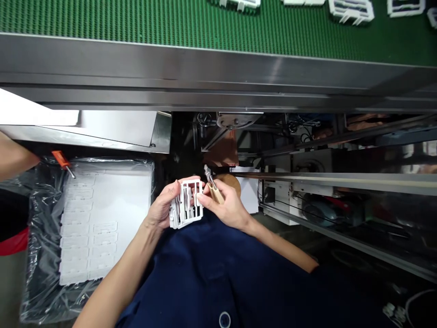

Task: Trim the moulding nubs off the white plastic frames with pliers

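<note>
My left hand [163,207] is closed round a white moulded plastic frame [186,204], holding it over my lap. My right hand [227,206] touches the frame's right edge with its fingertips and grips a small tool with a tan wooden handle and metal tip [212,184], the tip pointing up and away. Both hands are in front of my dark blue garment [211,273].
A plastic-lined box of stacked white frames [92,223] sits to the left, with an orange-handled tool [61,160] at its far corner. Another person's arm [15,157] shows at the left edge. A steel-edged green conveyor [170,20] carries white frames [351,10] along the top. Machine parts fill the right.
</note>
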Tool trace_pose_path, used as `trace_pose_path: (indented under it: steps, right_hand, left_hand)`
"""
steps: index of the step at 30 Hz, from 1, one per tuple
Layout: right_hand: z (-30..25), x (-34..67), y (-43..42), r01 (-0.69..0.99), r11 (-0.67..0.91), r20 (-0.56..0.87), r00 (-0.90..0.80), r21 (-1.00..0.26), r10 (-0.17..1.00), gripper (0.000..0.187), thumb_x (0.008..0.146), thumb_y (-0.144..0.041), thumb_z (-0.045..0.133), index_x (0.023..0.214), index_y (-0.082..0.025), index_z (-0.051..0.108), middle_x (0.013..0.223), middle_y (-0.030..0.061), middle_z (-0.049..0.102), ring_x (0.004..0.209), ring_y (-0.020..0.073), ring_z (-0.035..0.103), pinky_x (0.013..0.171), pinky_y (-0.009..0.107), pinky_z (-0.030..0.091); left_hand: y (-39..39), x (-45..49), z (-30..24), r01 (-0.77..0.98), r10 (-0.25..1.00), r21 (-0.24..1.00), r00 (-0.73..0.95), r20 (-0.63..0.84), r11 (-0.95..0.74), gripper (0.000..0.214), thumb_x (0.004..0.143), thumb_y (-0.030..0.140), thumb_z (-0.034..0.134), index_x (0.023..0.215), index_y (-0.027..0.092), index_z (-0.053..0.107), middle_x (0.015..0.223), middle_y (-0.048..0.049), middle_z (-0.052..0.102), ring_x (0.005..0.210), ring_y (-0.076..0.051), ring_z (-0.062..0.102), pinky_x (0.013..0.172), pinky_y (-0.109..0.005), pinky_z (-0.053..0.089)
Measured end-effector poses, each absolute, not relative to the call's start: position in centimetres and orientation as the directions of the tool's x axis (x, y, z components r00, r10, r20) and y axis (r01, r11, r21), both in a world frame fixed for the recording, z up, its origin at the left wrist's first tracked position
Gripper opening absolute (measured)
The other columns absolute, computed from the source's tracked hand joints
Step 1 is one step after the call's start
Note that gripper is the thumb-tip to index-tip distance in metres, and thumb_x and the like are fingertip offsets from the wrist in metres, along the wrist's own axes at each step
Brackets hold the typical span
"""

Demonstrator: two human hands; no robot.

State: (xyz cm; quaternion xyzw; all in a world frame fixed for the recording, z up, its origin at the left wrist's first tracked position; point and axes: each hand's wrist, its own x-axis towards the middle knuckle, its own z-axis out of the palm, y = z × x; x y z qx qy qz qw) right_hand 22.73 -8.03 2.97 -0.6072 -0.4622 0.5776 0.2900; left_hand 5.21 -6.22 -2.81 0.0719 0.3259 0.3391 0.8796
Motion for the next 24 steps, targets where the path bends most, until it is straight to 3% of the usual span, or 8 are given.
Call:
trace_pose_path:
  steps: [3,5,11,17,20,24]
  right_hand:
    - [4.1,24.4,-7.4,0.486,-0.319,-0.424,-0.121,-0.814,0.898,0.022,0.079,-0.037,0.063,0.085,-0.018,0.056,0.076,-0.0021,0.058,0.067,0.0104,0.052,0.063,0.022,0.039]
    - [4.4,25.1,-7.4,0.567,-0.280,-0.440,-0.166,-0.775,0.882,0.024,0.080,-0.041,0.061,0.088,-0.019,0.057,0.075,-0.0025,0.058,0.066,0.0103,0.052,0.062,0.022,0.038]
    - [3.2,24.0,-8.8,0.512,-0.354,-0.507,-0.195,-0.783,0.839,0.024,0.081,-0.040,0.060,0.089,-0.018,0.058,0.074,-0.0016,0.060,0.066,0.0108,0.054,0.061,0.022,0.040]
    - [2.9,23.5,-8.2,0.323,-0.513,-0.584,-0.183,-0.796,0.791,0.028,0.077,-0.042,0.065,0.083,-0.016,0.054,0.071,0.0006,0.061,0.061,0.0126,0.058,0.057,0.023,0.044]
    - [3.2,23.4,-7.7,0.439,-0.472,-0.588,-0.173,-0.764,0.790,0.026,0.081,-0.042,0.060,0.083,-0.017,0.055,0.069,0.0002,0.062,0.064,0.0126,0.058,0.059,0.023,0.042]
    - [4.4,24.4,-6.7,0.684,-0.281,-0.518,-0.164,-0.673,0.840,0.028,0.082,-0.047,0.056,0.084,-0.019,0.057,0.071,-0.0023,0.059,0.065,0.0108,0.052,0.060,0.022,0.036]
  left_hand:
    - [-6.5,5.3,-2.4,-0.551,0.604,0.287,0.567,-0.560,0.784,0.042,0.071,0.043,0.075,0.102,0.015,0.069,0.084,-0.0055,0.071,0.063,-0.015,0.065,0.059,-0.024,0.055]
    - [-6.9,5.6,-2.1,-0.509,0.552,0.254,0.604,-0.575,0.822,0.042,0.070,0.042,0.076,0.101,0.015,0.068,0.082,-0.0053,0.070,0.061,-0.015,0.065,0.056,-0.023,0.055]
    - [-7.6,6.3,-1.9,-0.387,0.499,0.318,0.611,-0.615,0.866,0.022,0.074,0.032,0.074,0.081,0.013,0.066,0.062,-0.0011,0.062,0.049,-0.010,0.057,0.047,-0.018,0.049]
    - [-7.3,5.7,-2.2,-0.381,0.490,0.309,0.643,-0.589,0.872,0.044,0.074,0.056,0.067,0.085,0.013,0.062,0.073,-0.0067,0.067,0.056,-0.015,0.063,0.051,-0.021,0.053]
    - [-7.1,5.8,-2.0,-0.363,0.470,0.298,0.690,-0.550,0.883,0.039,0.080,0.053,0.062,0.078,0.015,0.055,0.071,-0.0078,0.067,0.058,-0.017,0.065,0.051,-0.022,0.053]
    - [-6.9,5.8,-1.6,-0.363,0.412,0.201,0.736,-0.537,0.910,0.038,0.081,0.053,0.060,0.076,0.016,0.052,0.072,-0.0080,0.068,0.054,-0.017,0.064,0.044,-0.022,0.052]
